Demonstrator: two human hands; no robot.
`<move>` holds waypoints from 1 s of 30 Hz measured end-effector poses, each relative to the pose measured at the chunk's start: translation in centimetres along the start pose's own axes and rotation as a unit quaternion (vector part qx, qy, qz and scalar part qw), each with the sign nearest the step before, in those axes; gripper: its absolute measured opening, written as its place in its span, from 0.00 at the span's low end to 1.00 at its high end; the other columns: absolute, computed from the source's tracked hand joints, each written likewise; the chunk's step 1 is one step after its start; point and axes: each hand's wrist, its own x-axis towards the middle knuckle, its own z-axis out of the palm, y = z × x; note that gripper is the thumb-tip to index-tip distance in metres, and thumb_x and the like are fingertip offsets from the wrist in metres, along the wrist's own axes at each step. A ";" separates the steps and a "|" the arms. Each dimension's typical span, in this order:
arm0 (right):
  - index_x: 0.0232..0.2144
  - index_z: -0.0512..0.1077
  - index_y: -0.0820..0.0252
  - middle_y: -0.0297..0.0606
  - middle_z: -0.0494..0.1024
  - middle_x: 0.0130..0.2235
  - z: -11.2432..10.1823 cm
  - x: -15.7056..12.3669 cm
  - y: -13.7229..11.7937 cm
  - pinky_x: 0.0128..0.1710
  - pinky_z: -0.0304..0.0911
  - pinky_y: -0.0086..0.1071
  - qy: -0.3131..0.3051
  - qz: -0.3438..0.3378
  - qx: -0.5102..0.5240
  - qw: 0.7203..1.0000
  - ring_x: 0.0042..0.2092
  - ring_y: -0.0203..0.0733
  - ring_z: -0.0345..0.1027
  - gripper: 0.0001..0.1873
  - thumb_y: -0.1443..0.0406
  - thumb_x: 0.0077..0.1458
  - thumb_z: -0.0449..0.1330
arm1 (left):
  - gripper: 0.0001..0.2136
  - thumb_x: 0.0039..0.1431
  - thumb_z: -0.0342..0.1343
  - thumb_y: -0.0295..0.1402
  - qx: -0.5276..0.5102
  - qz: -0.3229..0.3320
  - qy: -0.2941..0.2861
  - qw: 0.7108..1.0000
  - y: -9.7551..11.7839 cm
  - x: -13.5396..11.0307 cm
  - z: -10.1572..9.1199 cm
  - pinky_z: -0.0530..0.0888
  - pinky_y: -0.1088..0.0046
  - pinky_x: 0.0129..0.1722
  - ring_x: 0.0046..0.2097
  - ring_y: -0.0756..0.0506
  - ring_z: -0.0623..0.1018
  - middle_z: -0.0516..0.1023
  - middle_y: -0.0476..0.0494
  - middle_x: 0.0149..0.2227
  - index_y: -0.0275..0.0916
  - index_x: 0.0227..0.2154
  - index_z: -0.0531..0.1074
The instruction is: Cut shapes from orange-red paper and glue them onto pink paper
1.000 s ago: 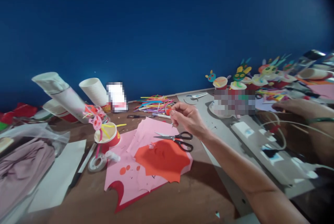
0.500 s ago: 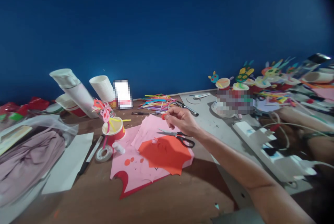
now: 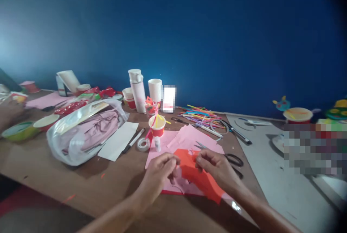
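My right hand (image 3: 215, 168) is closed in a pinch on a small orange-red paper piece (image 3: 194, 157), which is hard to tell from the sheet behind it. My left hand (image 3: 162, 168) faces it a short way off, fingers curled together; whatever lies between their tips is hidden. Beneath both hands are an orange paper sheet (image 3: 199, 178) and pink paper sheets (image 3: 189, 137). Black-handled scissors (image 3: 234, 159) lie partly behind my right hand. Beyond my left hand stand a small white bottle (image 3: 157, 144), a tape roll (image 3: 143, 144) and a red paper cup (image 3: 157, 128) with a pink paper figure.
Coloured strips (image 3: 200, 115) lie in a pile near the blue wall. A box cutter (image 3: 240, 133) rests at the right. A white flask (image 3: 137, 92) and stacked paper cups (image 3: 155, 90) stand at the back. To the left are a plastic bag (image 3: 78, 149) and a marker (image 3: 132, 141).
The view has swung left. My left hand has come into view, and my right hand has moved down and nearer over the orange paper, still pinching.
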 end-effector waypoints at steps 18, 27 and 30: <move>0.23 0.67 0.60 0.31 0.72 0.23 2.4 0.2 2.8 0.27 0.59 0.26 -0.022 0.108 0.063 0.992 0.26 0.33 0.64 0.12 0.59 0.53 0.54 | 0.10 0.52 0.55 0.38 0.017 -0.070 -0.132 0.989 -1.8 2.9 -0.4 0.64 0.81 0.17 0.17 0.56 0.66 0.70 0.51 0.21 0.34 0.30 0.67; 0.22 0.67 0.62 0.30 0.68 0.22 3.2 -1.0 2.4 0.25 0.54 0.23 -0.026 0.029 -0.104 0.994 0.26 0.31 0.60 0.10 0.65 0.53 0.53 | 0.03 0.49 0.52 0.29 0.173 -0.015 -0.105 0.979 -2.6 1.8 -0.1 0.64 0.80 0.22 0.23 0.54 0.68 0.67 0.52 0.22 0.35 0.24 0.66; 0.22 0.67 0.62 0.29 0.70 0.22 3.6 -1.6 2.4 0.26 0.54 0.23 -0.035 0.003 -0.139 0.990 0.26 0.31 0.61 0.10 0.67 0.54 0.52 | 0.02 0.49 0.51 0.27 0.214 0.015 -0.109 0.971 -2.8 1.5 -0.3 0.66 0.80 0.26 0.27 0.53 0.69 0.70 0.50 0.25 0.34 0.25 0.68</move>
